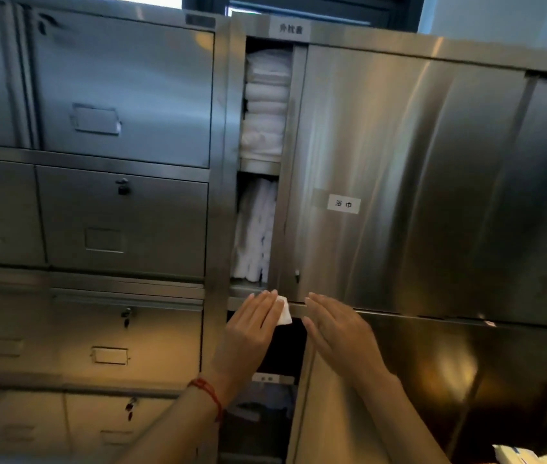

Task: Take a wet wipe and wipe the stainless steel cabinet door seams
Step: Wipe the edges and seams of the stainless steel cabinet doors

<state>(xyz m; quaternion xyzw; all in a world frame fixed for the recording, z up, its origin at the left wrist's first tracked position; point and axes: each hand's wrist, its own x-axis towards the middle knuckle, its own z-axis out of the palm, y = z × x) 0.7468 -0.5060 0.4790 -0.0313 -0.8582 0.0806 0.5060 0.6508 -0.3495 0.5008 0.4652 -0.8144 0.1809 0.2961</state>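
The wiping step was in hand: the left hand (pixel 252 324), with straight fingers, pressed a small white wet wipe (pixel 283 311) on the horizontal seam rail under the brushed stainless steel sliding door (pixel 399 182). The right hand (pixel 335 324) was just beside it at three o'clock, fingers flat and together, holding nothing. The next move probably called for sliding the wipe along the seam with steady pressure (toward three o'clock, I judged). At twelve o'clock from the hands, the open compartment held stacked white folded towels (pixel 265 105) above and more white linen (pixel 253 229) on the lower shelf.
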